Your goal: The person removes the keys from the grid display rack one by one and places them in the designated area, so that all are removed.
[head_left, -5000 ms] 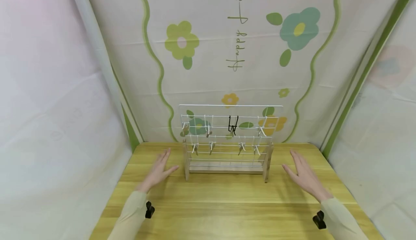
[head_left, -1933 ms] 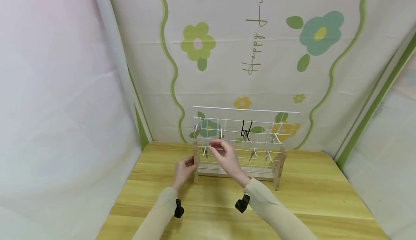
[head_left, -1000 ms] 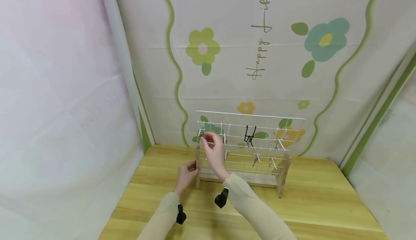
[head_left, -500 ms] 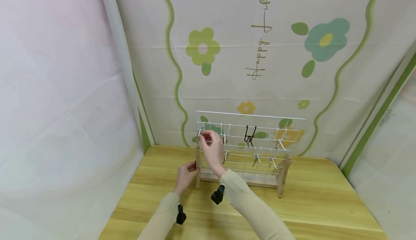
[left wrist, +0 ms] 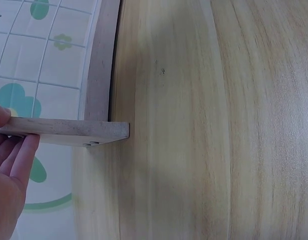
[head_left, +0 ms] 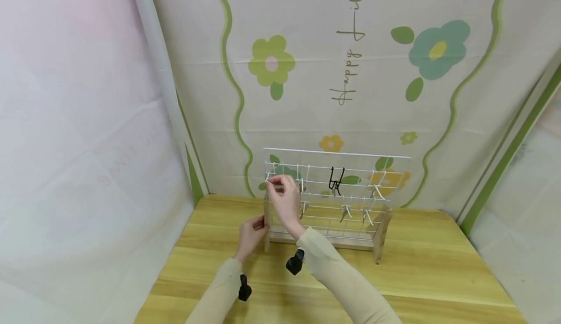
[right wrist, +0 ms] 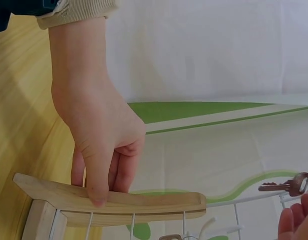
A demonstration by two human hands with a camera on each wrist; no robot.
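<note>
A white wire rack point(head_left: 337, 154) with wooden sides stands on the table, keys hanging from its hooks. My left hand point(head_left: 250, 238) grips the rack's left wooden side post point(left wrist: 68, 127), thumb on one face and fingers on the other. At the upper left of the grid, my right hand point(head_left: 287, 204) pinches a metal key point(right wrist: 289, 186) at its head. This key lies beside the end hook, its blade pointing toward the post in the right wrist view; whether it still touches the hook I cannot tell. My right hand covers the lower left hook in the head view.
A black hook point(head_left: 335, 180) hangs in the upper row, a white hook point(head_left: 379, 192) to its right. Lower hooks carry more keys point(head_left: 344, 214). The wooden table point(head_left: 420, 275) extends around the rack; a flower-printed cloth point(head_left: 307, 95) rises close behind.
Both hands have come from the table's sides to the rack. My left hand took hold of the post; my right moved from the lower hooks up to the top left key, barely shifting lately.
</note>
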